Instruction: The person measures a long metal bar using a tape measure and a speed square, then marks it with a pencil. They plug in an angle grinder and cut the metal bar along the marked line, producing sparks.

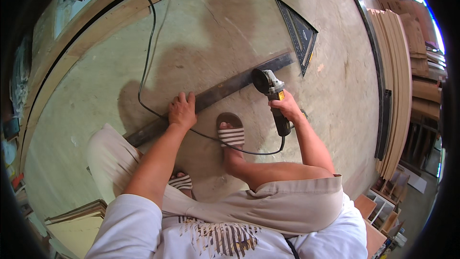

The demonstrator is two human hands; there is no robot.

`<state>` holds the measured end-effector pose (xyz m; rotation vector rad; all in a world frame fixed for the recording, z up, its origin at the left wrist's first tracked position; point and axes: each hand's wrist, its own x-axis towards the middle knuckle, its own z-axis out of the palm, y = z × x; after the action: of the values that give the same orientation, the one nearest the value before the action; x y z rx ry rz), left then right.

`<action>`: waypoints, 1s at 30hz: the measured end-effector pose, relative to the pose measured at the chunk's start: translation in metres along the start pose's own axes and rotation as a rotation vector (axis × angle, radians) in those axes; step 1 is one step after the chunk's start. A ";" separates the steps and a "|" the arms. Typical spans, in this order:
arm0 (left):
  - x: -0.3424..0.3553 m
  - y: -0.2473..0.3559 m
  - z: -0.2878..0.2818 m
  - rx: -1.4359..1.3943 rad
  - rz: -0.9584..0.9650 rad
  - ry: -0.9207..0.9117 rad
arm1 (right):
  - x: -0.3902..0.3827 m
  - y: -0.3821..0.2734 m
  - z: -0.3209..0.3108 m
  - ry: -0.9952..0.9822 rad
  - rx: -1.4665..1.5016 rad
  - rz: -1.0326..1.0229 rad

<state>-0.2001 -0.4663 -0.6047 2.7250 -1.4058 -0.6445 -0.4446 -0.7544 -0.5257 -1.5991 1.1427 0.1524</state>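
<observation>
A long dark metal bar (220,86) lies diagonally across the concrete floor. My left hand (181,112) rests on it, fingers curled over its top. My right hand (286,105) grips a black, yellow and silver angle grinder (278,117), its disc (260,79) at the bar near the bar's right part; whether they touch I cannot tell. The grinder's black cord (230,147) loops past my sandaled foot (230,134) and over the bar. A black triangular square (299,33) lies beyond the bar's right end.
Wooden beams and frames (81,48) edge the left side. Stacked boards (393,81) and a long dark rail (364,24) run along the right. Panels (76,230) lean at the lower left, and wooden pieces (378,211) sit at the lower right. The floor (86,91) has shadows.
</observation>
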 end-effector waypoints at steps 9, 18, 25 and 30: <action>-0.001 0.000 -0.020 -0.001 -0.015 -0.065 | -0.008 0.001 0.007 -0.016 -0.055 0.029; -0.001 0.001 -0.017 -0.007 -0.014 -0.064 | -0.007 0.004 0.008 0.001 -0.138 0.016; 0.000 0.001 -0.013 0.006 -0.025 -0.055 | -0.005 0.006 0.009 -0.007 -0.126 0.001; 0.000 0.001 -0.012 0.006 -0.017 -0.050 | -0.003 0.008 0.008 -0.021 -0.117 0.001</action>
<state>-0.1965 -0.4696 -0.5931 2.7468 -1.3980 -0.7147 -0.4484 -0.7452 -0.5320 -1.6959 1.1353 0.2399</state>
